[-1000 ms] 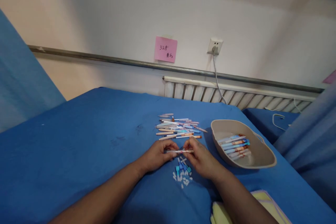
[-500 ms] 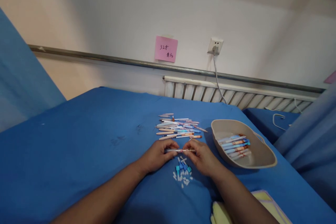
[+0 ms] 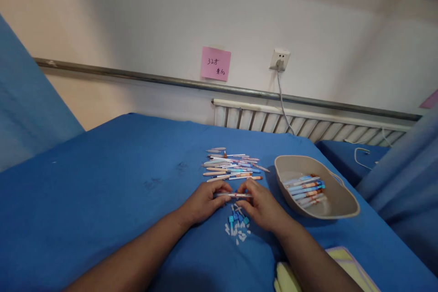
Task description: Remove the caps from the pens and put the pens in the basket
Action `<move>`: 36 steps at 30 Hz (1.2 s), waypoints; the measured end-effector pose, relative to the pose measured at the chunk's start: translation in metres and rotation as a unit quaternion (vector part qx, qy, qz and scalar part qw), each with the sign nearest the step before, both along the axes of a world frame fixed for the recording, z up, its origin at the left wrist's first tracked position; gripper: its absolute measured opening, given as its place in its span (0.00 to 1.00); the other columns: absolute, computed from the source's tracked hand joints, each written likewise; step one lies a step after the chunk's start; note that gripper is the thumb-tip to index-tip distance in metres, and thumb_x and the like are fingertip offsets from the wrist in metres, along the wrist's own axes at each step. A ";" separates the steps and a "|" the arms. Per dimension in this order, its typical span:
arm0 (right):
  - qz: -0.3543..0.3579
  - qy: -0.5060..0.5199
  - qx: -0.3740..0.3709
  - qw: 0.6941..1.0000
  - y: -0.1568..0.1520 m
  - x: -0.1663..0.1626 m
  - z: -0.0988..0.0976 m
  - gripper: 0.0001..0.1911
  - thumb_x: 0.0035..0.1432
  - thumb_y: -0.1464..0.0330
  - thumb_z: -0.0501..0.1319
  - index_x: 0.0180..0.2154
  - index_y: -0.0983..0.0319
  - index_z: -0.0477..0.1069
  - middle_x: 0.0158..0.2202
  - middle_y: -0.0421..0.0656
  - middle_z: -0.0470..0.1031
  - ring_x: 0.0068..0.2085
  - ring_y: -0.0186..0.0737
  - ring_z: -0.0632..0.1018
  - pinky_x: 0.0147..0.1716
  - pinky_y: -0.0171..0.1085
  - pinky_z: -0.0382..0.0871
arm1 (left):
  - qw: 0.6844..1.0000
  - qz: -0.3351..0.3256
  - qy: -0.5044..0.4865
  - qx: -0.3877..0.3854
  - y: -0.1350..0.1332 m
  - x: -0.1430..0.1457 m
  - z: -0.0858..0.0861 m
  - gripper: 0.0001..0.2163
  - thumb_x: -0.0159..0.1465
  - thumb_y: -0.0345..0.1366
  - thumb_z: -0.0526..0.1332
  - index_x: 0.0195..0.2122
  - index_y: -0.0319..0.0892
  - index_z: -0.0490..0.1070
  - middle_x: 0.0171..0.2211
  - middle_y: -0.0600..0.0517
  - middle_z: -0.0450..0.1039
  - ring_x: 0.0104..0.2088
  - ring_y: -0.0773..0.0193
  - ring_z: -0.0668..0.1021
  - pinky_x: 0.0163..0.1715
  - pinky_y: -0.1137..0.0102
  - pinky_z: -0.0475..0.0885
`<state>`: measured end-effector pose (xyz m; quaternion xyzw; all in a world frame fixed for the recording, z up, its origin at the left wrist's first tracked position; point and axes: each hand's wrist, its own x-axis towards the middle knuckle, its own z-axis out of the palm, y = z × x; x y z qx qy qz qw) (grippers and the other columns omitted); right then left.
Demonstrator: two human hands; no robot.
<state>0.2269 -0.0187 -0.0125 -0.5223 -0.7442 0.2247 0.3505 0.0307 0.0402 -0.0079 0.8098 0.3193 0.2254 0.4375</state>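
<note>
Between my two hands lies a slim pen (image 3: 234, 195), held level above the blue cloth. My left hand (image 3: 209, 200) pinches its left end between thumb and fingers. At the pen's other end, the fingers of my right hand (image 3: 262, 203) are curled around it, with the thumb slightly lower. Just below the hands sits a small heap of white pieces (image 3: 242, 236) and blue and teal pen clips (image 3: 236, 217). Beyond the hands, a loose pile of pen parts (image 3: 232, 166), with barrels, refills and tips, is spread sideways.
At right stands a beige basket (image 3: 337, 207) with several pens (image 3: 304, 189) inside. A yellow cloth (image 3: 345, 260) lies by my right forearm. The blue-covered table (image 3: 112, 191) meets a wall with a radiator (image 3: 260, 118), a socket (image 3: 279, 59) and a pink note (image 3: 215, 64).
The right thumb has moved a little away from the pen, and the pen's printed part has shifted. My left hand keeps its pinch. The view has moved very slightly.
</note>
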 end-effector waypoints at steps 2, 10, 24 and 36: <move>0.007 -0.023 0.012 1.000 0.000 0.002 0.001 0.01 0.55 0.70 0.58 0.33 0.61 0.66 0.32 0.40 0.69 0.32 0.35 0.70 0.32 0.32 0.61 | 0.999 -0.006 -0.004 -0.036 -0.001 0.001 -0.001 0.09 0.61 0.37 0.57 0.39 0.40 0.69 0.31 0.53 0.73 0.31 0.64 0.74 0.32 0.74 0.68; -0.013 -0.069 -0.037 0.997 0.001 0.000 -0.005 0.07 0.60 0.64 0.55 0.32 0.60 0.67 0.26 0.38 0.70 0.28 0.35 0.70 0.27 0.32 0.58 | 0.996 -0.005 0.038 0.082 -0.003 -0.002 0.006 0.07 0.62 0.36 0.56 0.38 0.43 0.71 0.34 0.54 0.73 0.35 0.64 0.73 0.37 0.72 0.66; -0.005 -0.066 -0.011 0.998 0.000 0.000 -0.004 0.07 0.60 0.63 0.55 0.35 0.59 0.67 0.29 0.40 0.71 0.31 0.37 0.71 0.31 0.33 0.61 | 0.999 -0.008 0.015 0.042 -0.002 0.000 0.002 0.08 0.61 0.38 0.57 0.38 0.42 0.72 0.34 0.53 0.74 0.36 0.63 0.73 0.39 0.72 0.66; 0.001 -0.103 0.011 0.995 0.000 0.003 -0.003 0.08 0.61 0.65 0.54 0.33 0.60 0.68 0.32 0.41 0.70 0.34 0.37 0.72 0.34 0.34 0.63 | 1.000 -0.002 -0.005 -0.001 0.001 0.000 -0.003 0.08 0.60 0.38 0.58 0.37 0.41 0.71 0.34 0.53 0.74 0.35 0.64 0.74 0.37 0.73 0.68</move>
